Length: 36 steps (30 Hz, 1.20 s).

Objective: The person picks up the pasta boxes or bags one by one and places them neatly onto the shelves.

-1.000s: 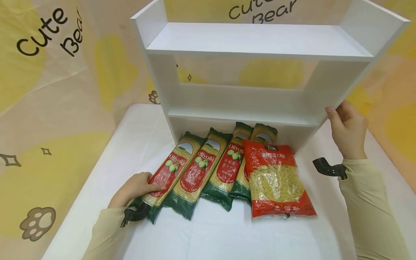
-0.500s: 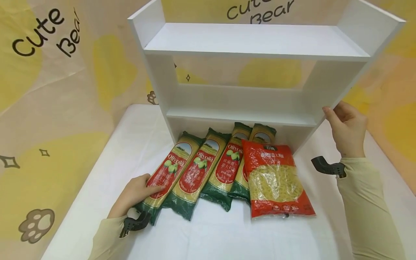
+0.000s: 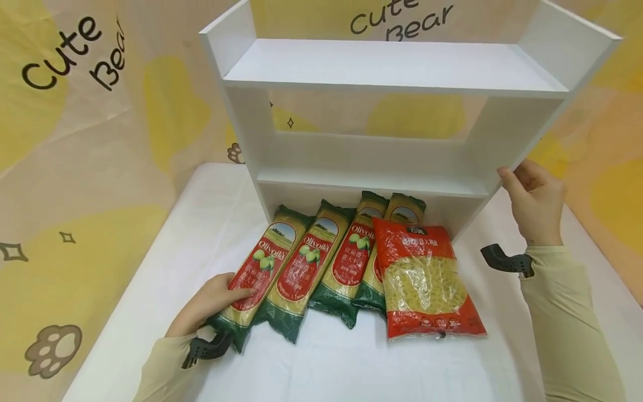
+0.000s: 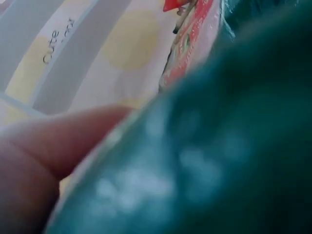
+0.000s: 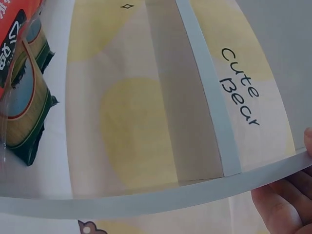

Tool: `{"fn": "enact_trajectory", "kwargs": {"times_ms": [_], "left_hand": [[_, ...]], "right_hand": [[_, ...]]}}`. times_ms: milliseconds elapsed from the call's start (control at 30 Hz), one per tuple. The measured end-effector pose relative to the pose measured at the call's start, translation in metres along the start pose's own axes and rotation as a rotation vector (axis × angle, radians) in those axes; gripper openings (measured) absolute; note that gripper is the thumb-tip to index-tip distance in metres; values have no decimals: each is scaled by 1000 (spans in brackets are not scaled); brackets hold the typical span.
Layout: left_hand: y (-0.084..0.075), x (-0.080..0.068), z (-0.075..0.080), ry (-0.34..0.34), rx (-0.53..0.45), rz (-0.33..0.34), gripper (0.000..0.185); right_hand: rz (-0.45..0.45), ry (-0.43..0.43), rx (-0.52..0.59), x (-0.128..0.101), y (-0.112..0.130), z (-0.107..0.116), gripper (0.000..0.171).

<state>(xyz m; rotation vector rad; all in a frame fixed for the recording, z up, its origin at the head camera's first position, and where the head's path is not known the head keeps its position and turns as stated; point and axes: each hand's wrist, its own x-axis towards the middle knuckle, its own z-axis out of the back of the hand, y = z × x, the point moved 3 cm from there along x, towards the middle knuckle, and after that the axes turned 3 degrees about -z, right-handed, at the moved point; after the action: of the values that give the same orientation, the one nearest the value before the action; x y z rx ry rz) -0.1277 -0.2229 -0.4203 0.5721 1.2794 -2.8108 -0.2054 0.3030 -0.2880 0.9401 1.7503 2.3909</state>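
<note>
In the head view my left hand (image 3: 208, 301) grips the lower part of the leftmost spaghetti packet (image 3: 260, 259), thumb across its red label; the other fingers are largely hidden. The packet's green end (image 4: 209, 151) fills much of the left wrist view, blurred. My right hand (image 3: 538, 204) holds the right side panel of a white shelf unit (image 3: 392, 64), thumb at its front edge. The right wrist view shows fingers (image 5: 280, 209) at that panel edge (image 5: 122, 207). More spaghetti packets (image 3: 306, 268) lean side by side against the unit's bottom part.
A red bag of short pasta (image 3: 427, 279) lies at the right of the row, overlapping the rightmost spaghetti packet (image 3: 406, 212). A white cloth (image 3: 351, 368) covers the table. Printed yellow fabric (image 3: 100, 167) hangs behind and at both sides.
The leftmost spaghetti packet has shifted slightly left and toward me in the left hand, its far end uncovering more of the neighbouring packet. The right hand stays on the shelf unit.
</note>
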Motion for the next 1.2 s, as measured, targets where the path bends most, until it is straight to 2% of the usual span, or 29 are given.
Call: {"fn": "enact_trajectory", "kwargs": {"times_ms": [200, 300, 400, 633, 733, 833, 1000, 1200], "left_hand": [[13, -2, -3, 40, -217, 82, 52], [18, -3, -3, 98, -316, 86, 53], [19, -4, -4, 152, -353, 65, 51], [8, -10, -3, 234, -354, -18, 53], [3, -10, -3, 242, -326, -75, 59], [1, -9, -4, 220, -297, -95, 66], [4, -9, -7, 182, -263, -79, 73], [7, -7, -12, 157, -284, -26, 69]], "right_hand": [[9, 7, 39, -2, -2, -3, 24], [19, 7, 1, -2, -2, -4, 25], [31, -4, -51, -3, -3, -3, 25], [43, -5, -66, -2, -1, -2, 26], [38, -14, -65, -1, 0, 0, 25], [42, -23, -67, -2, 0, 1, 24], [47, -16, -70, -2, -1, 0, 24], [42, -15, -87, -3, -4, 1, 25]]}}
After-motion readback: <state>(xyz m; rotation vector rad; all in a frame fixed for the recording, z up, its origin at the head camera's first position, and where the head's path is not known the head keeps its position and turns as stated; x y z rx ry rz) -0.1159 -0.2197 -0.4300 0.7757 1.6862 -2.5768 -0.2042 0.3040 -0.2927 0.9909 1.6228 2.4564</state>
